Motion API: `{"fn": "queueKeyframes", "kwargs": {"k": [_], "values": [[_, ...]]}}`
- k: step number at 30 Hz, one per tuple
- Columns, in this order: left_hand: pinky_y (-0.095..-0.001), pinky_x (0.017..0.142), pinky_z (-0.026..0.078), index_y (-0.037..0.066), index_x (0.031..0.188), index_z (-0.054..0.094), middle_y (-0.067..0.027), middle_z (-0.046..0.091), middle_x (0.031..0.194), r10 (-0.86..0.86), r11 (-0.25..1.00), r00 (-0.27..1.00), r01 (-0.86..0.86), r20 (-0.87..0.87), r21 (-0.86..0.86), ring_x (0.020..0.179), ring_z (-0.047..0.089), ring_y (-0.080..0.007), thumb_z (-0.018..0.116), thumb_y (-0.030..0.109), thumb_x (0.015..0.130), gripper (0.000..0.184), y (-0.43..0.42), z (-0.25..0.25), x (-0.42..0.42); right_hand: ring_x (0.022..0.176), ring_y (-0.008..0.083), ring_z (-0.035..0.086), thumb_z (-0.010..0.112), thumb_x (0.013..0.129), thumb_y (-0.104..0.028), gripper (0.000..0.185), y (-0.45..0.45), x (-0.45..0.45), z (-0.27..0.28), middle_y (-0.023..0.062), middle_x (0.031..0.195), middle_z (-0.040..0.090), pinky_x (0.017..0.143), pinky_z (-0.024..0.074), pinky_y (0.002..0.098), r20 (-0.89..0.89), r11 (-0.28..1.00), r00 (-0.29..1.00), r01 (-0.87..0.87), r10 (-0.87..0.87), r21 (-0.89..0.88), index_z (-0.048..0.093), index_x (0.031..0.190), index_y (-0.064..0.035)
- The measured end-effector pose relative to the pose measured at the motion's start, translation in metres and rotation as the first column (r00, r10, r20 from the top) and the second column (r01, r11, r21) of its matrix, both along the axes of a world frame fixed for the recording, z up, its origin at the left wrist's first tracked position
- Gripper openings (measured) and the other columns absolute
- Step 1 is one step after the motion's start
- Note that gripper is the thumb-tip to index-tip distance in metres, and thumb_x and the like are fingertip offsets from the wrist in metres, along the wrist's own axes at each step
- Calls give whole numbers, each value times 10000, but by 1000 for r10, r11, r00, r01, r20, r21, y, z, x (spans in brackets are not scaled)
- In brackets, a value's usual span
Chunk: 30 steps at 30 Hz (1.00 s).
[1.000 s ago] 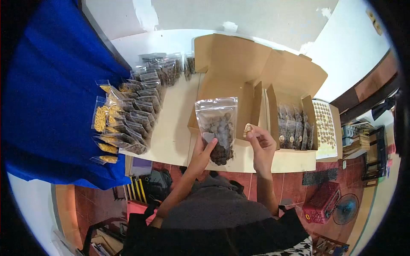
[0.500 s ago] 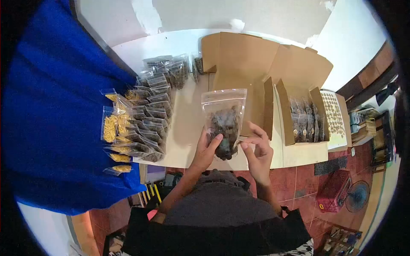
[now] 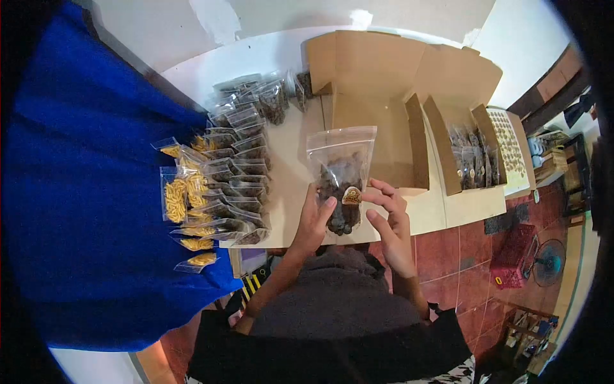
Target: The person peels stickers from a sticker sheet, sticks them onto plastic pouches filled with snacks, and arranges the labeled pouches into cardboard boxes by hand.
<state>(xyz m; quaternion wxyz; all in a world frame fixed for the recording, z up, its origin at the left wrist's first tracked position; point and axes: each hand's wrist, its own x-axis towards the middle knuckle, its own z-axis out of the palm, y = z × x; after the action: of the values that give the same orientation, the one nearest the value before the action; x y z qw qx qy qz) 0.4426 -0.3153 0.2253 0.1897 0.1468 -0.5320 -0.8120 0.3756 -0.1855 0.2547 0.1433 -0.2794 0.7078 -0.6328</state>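
A clear zip bag of dark round pieces (image 3: 339, 173) stands upright over the table's front edge. My left hand (image 3: 313, 221) grips its lower left side, thumb across the front. On the bag's front, right of the thumb, is a small round sticker (image 3: 351, 196) with a printed design. My right hand (image 3: 393, 233) is at the bag's right side, thumb and fingers apart, with a fingertip by the sticker's right edge. It holds nothing that shows.
Rows of filled bags (image 3: 246, 173) and bags of yellow pieces (image 3: 175, 200) stand at the left. An open cardboard box (image 3: 377, 137) lies behind my hands. Right of it are a box with bags (image 3: 497, 150) and a sticker sheet (image 3: 510, 150).
The sticker has gone from my right fingers onto the bag's front. My right hand has moved to the bag and its fingers have opened. The view has shifted, moving the table items.
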Motion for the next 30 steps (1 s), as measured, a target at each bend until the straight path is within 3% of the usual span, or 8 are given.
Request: {"fn": "queueKeyframes", "kwargs": {"k": [1,7,19,21,24,27,28,30], "values": [[-298,875,295,-7,1129,300,-122,428,1061,6,997,1000,-6,-5,-78,1007,400,-183,435,172,823,379,-3,-2,3,1066,243,303,549,716,-119,215,-3,3,1,88,1138,411,924,187,361,-4,999,1000,-6,6,37,574,929,-103],[-285,799,370,-3,1098,324,-104,451,1007,13,988,999,-8,37,-151,925,452,-161,535,123,771,409,-13,5,8,1073,256,275,573,694,-111,214,-17,10,3,83,1136,408,930,163,378,-16,993,1000,-11,13,115,573,908,-111],[-253,760,392,-16,1072,346,-83,490,946,-15,996,1000,17,26,-88,871,481,-130,513,71,786,342,-23,1,-11,1041,253,306,588,687,-122,219,-30,2,-1,97,1101,423,902,203,374,-89,982,995,67,-52,175,568,905,-105],[-253,760,394,-18,1068,350,-82,494,939,-30,997,999,33,35,-71,865,484,-128,508,74,791,331,-23,-4,-15,996,250,340,623,663,-120,225,-35,-2,-6,105,1055,435,869,239,363,-261,966,956,184,-132,184,566,879,-96],[-250,759,399,-18,1059,360,-79,502,927,-83,996,996,84,39,-33,858,489,-125,494,82,804,305,-23,-5,-23,944,248,378,662,630,-110,233,-39,-14,-23,106,1009,437,846,258,360,-376,953,903,274,-210,126,571,844,-99],[-245,760,403,-17,1050,374,-76,509,919,-111,994,993,112,38,-14,861,491,-121,480,86,814,278,-24,-15,-37,901,241,403,692,602,-111,283,-38,-32,-36,123,969,434,798,308,345,-459,956,867,271,-192,113,534,833,-68],[-243,762,405,-16,1045,383,-74,511,918,-100,995,994,101,38,-25,866,491,-120,476,86,817,266,-25,-17,-42,901,241,403,692,602,-111,283,-39,-38,-39,123,969,434,798,308,345,-458,956,870,267,-185,121,534,833,-68],[-245,771,399,-16,1053,389,-75,512,936,-105,994,993,105,44,14,879,490,-124,486,110,815,287,-29,-21,-50,900,219,408,704,601,-116,382,-42,-51,-45,135,950,435,762,349,321,-291,960,919,281,-267,6,463,887,-41]]}}
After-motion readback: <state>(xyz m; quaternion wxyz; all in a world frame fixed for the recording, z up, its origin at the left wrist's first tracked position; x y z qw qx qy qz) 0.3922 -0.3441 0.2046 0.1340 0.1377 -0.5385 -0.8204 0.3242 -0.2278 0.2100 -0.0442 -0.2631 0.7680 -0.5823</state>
